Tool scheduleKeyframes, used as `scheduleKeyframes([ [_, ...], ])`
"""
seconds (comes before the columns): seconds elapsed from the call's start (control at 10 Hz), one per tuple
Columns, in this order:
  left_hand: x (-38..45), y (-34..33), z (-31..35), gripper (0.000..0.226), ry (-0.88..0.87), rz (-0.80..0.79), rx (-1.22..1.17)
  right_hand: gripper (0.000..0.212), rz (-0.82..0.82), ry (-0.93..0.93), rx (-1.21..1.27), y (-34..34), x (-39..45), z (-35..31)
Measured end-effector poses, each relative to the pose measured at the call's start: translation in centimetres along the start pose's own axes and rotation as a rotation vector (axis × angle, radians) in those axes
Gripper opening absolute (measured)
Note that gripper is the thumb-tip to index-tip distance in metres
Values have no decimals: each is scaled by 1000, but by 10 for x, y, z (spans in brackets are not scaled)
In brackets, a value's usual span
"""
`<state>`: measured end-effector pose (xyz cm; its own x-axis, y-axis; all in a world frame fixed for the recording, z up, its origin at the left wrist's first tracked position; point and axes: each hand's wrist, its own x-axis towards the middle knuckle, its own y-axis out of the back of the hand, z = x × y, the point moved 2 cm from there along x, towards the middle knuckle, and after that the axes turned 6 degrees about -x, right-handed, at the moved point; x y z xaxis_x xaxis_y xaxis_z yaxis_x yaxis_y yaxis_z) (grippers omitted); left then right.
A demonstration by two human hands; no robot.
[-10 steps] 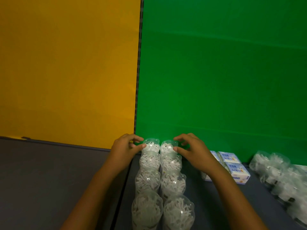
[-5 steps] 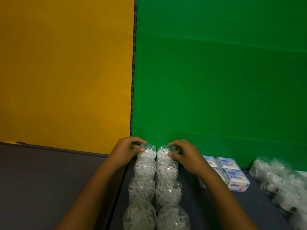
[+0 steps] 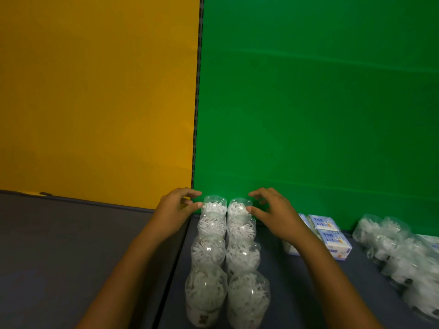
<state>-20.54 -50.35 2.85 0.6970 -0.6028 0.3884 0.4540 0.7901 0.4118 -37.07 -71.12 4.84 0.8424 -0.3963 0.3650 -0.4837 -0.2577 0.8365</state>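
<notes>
Fingers (image 3: pixel 190 193) of left hand (image 3: pixel 174 211) and right hand (image 3: pixel 276 212) flank far jars (image 3: pixel 215 206) by backdrop (image 3: pixel 308 115).

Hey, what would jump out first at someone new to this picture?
The wall behind is split into an orange panel on the left and a green panel on the right. Below it, two rows of clear jars packed with white pieces run along the dark table, and the left grip and right grip touch the farthest pair with their thumbs.
</notes>
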Motion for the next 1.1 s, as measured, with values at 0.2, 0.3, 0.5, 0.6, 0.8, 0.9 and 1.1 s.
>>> scheduleKeyframes([
  [0.2,-49,14,21,24,-60,30,-2,30,55,36,23,16,-43,-22],
  [0.3,-80,18,29,18,-78,36,-20,25,53,40,62,20,-71,-37],
  [0.5,-135,19,39,25,-97,-120,-152,25,-82,55,141,23,-124,-66],
  [0.6,-148,16,39,39,-76,-198,-129,34,-168,42,74,22,-139,-70],
  [0.8,-157,11,43,42,-68,-95,-49,36,-198,29,25,18,-146,-70],
  [0.9,-160,11,47,42,-60,-73,-24,37,-198,21,49,18,-148,-72],
  [1.1,-165,13,53,46,-59,-59,18,40,-168,52,92,25,-157,-70],
])
